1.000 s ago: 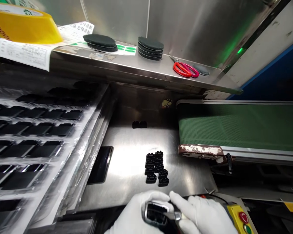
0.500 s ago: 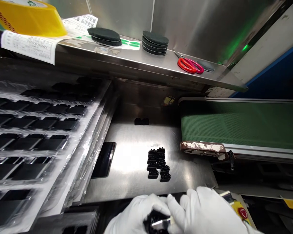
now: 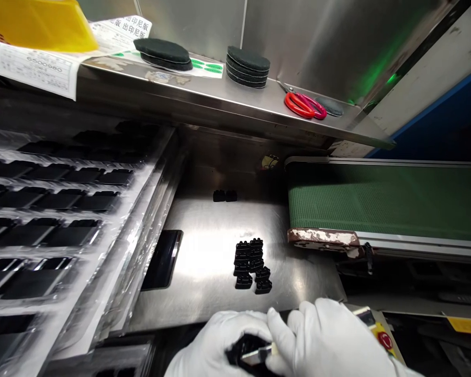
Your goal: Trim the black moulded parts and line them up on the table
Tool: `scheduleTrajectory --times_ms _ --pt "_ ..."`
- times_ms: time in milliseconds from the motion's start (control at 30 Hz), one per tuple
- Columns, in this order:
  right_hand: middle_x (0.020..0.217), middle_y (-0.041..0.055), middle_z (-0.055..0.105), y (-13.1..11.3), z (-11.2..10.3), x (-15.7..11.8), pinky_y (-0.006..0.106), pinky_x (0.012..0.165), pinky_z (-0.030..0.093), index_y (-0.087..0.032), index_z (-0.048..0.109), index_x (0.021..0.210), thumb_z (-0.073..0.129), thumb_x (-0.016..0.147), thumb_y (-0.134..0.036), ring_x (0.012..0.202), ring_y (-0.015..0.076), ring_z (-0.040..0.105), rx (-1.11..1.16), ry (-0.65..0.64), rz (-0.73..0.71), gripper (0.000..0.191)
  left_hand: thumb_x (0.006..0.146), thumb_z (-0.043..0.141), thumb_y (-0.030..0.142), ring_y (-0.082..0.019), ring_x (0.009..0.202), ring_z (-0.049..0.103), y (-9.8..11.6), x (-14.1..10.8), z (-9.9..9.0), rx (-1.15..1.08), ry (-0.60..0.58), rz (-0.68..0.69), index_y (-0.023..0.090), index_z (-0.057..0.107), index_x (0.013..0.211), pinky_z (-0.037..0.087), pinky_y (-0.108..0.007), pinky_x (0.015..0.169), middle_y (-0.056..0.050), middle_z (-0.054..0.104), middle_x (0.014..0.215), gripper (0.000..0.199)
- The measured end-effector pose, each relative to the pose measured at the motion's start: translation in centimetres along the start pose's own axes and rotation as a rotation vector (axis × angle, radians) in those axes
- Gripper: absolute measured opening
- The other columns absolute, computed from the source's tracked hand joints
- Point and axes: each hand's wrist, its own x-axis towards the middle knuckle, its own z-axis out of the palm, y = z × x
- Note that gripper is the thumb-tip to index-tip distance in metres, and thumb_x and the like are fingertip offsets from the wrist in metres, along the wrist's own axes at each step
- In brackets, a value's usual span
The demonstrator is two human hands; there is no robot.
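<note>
Low in the view, my left hand [image 3: 215,343], in a white glove, is closed around a small black plastic part [image 3: 240,346], largely hidden by the fingers. My right hand [image 3: 329,340], gloved too, grips a knife whose short shiny blade [image 3: 255,357] reaches over the black part; most of its handle is covered. Both hands almost touch, at the near edge of the steel worktop [image 3: 204,306]. Just beyond them, several black plastic pieces [image 3: 251,264] lie in two columns. Farther back sit two more black pieces [image 3: 225,196] side by side.
Stacked trays of black parts [image 3: 63,199] fill the left, beside a dark phone-like slab [image 3: 163,259]. A green conveyor [image 3: 377,199] runs on the right, above a red button [image 3: 384,340]. The shelf [image 3: 204,86] carries yellow tape [image 3: 39,26], dark round pads [image 3: 247,67] and red-handled scissors [image 3: 304,104].
The knife blade has tilted and shifted slightly against the black part. My hands stay together in nearly the same place. The whole view has moved a little.
</note>
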Motion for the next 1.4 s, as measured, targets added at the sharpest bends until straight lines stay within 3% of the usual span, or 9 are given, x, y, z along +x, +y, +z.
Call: scheduleTrajectory --times_ms 233,367,500,567,667,833,1067,1233,1400 --pt "0.06 0.0012 0.065 -1.5 4.0 0.9 0.037 0.038 0.023 -0.019 0.063 0.096 0.056 0.092 -0.056 0.044 0.0216 0.061 0.0 -0.062 0.13 0.038 0.063 0.083 0.002 -0.018 0.08 0.064 -0.1 0.2 -0.3 0.174 0.046 0.082 0.017 0.072 0.088 0.052 -0.025 0.076 -0.001 0.068 0.086 0.031" --pt "0.058 0.0007 0.063 -1.7 5.6 1.6 0.039 0.036 0.012 -0.021 0.06 0.097 0.048 0.092 -0.063 0.04 0.0232 0.059 0.018 -0.084 0.131 0.044 0.074 0.083 0.027 -0.018 0.079 0.062 -1.6 -0.3 -0.5 0.303 0.101 0.21 0.019 0.069 0.089 0.052 -0.028 0.08 -0.002 0.067 0.08 0.021" --pt "0.069 0.0044 0.068 -1.5 5.6 2.3 0.039 0.034 0.016 -0.019 0.059 0.111 0.044 0.095 -0.059 0.049 0.0269 0.066 0.053 -0.285 0.111 0.046 0.08 0.073 0.052 -0.022 0.093 0.068 -3.4 -1.1 -0.4 0.485 0.27 0.312 0.025 0.067 0.106 0.052 -0.032 0.093 -0.003 0.074 0.091 0.038" --pt "0.073 0.0059 0.069 -1.5 5.5 2.5 0.039 0.034 0.017 -0.015 0.057 0.119 0.049 0.094 -0.053 0.052 0.0278 0.067 0.073 -0.351 0.11 0.046 0.078 0.077 0.048 -0.022 0.103 0.068 -4.0 -1.4 -0.3 0.606 0.335 0.353 0.028 0.064 0.115 0.053 -0.028 0.095 -0.003 0.075 0.105 0.043" --pt "0.073 0.0062 0.069 -1.3 5.3 2.5 0.039 0.034 0.014 -0.009 0.048 0.133 0.062 0.087 -0.044 0.051 0.0267 0.065 0.084 -0.275 0.099 0.06 0.076 0.082 0.037 -0.021 0.109 0.068 -4.2 -1.5 -0.3 0.723 0.406 0.381 0.031 0.062 0.122 0.052 -0.026 0.099 -0.002 0.072 0.117 0.051" --pt "0.072 0.0011 0.069 -0.2 3.6 2.0 0.038 0.036 0.015 -0.022 0.057 0.108 0.048 0.095 -0.046 0.05 0.023 0.063 0.155 -0.331 0.054 0.029 0.071 0.082 0.048 -0.026 0.099 0.071 -3.4 -1.5 0.1 0.488 0.405 0.331 0.025 0.07 0.111 0.059 -0.032 0.09 -0.008 0.075 0.107 0.048" --pt "0.059 -0.0028 0.063 -0.6 4.2 0.3 0.035 0.044 0.011 -0.025 0.058 0.093 0.066 0.085 -0.045 0.045 0.0199 0.056 0.09 0.029 0.196 0.023 0.057 0.093 0.037 -0.027 0.101 0.071 -3.5 -2.0 0.7 0.48 0.508 0.282 0.028 0.074 0.107 0.057 -0.033 0.095 -0.006 0.077 0.105 0.054" --pt "0.061 -0.0039 0.061 -1.0 4.8 -0.5 0.034 0.044 0.025 -0.025 0.057 0.093 0.071 0.081 -0.05 0.048 0.0195 0.056 0.075 0.113 0.243 0.032 0.064 0.088 0.044 -0.026 0.103 0.071 -3.2 -1.8 0.9 0.429 0.458 0.297 0.028 0.073 0.109 0.058 -0.03 0.092 -0.006 0.077 0.107 0.049" --pt "0.062 -0.0044 0.061 -1.1 5.0 -1.3 0.034 0.048 0.033 -0.026 0.054 0.089 0.061 0.089 -0.047 0.05 0.0188 0.056 0.099 0.137 0.247 0.022 0.067 0.088 0.037 -0.025 0.105 0.07 -2.8 -1.6 0.7 0.508 0.455 0.301 0.03 0.072 0.111 0.056 -0.03 0.096 -0.004 0.078 0.103 0.047"
